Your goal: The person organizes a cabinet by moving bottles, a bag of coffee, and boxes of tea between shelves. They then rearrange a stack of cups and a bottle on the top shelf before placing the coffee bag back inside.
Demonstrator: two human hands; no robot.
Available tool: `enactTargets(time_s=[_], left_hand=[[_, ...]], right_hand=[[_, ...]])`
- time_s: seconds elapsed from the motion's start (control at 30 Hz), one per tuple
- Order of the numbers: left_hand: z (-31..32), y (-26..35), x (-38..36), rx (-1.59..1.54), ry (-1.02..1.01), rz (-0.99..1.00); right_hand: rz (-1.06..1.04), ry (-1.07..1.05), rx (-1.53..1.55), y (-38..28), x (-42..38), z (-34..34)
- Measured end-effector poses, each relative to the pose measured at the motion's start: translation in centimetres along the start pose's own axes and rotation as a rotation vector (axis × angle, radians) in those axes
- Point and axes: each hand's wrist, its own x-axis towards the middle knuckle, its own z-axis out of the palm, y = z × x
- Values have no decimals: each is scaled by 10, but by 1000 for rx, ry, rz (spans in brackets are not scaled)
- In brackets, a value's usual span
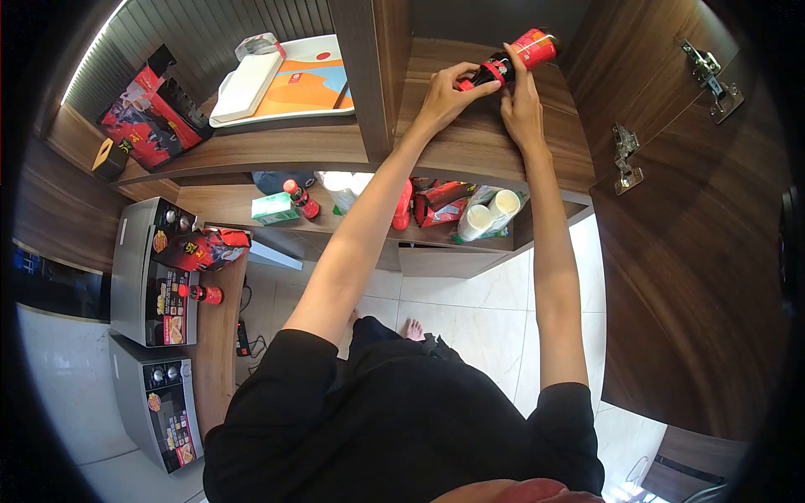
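A small dark bottle with a red cap and red label (535, 48) lies tilted between my hands, inside the upper right cabinet compartment. Its cap end points down and to the left, toward me. My left hand (444, 99) is closed around the cap and neck end. Fingers of my right hand (523, 107) wrap the middle of the bottle, just below the label. Beneath both hands is the brown wooden shelf board (558, 126).
An open cabinet door (696, 251) with metal hinges (626, 159) stands at right. On the lower shelf are another red-capped bottle (302, 199), a green-white box (274, 209) and paper cups (504, 203). A tray (310, 75) lies upper left; toaster ovens (134, 260) stand at left.
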Motion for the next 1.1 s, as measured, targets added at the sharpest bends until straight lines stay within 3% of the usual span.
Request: enactTargets(time_s=[0.2,0.3,0.47,0.7,0.9,1.0,1.1], left_hand=[[0,2,0,94,130,162],[1,6,1,173,215,290],[5,12,1,247,366,460],[5,17,-4,289,419,454],[3,24,-10,229,331,402],[6,21,-9,161,316,392],[8,14,-5,115,323,333]], right_hand=[[40,49,-20,-2,0,-3],[248,54,-89,2,-1,-1],[245,0,-315,13,-4,3],[114,-82,-621,10,-5,3],[160,29,-604,3,-5,2],[321,38,-332,-3,0,-4],[357,83,-308,-3,1,-6]])
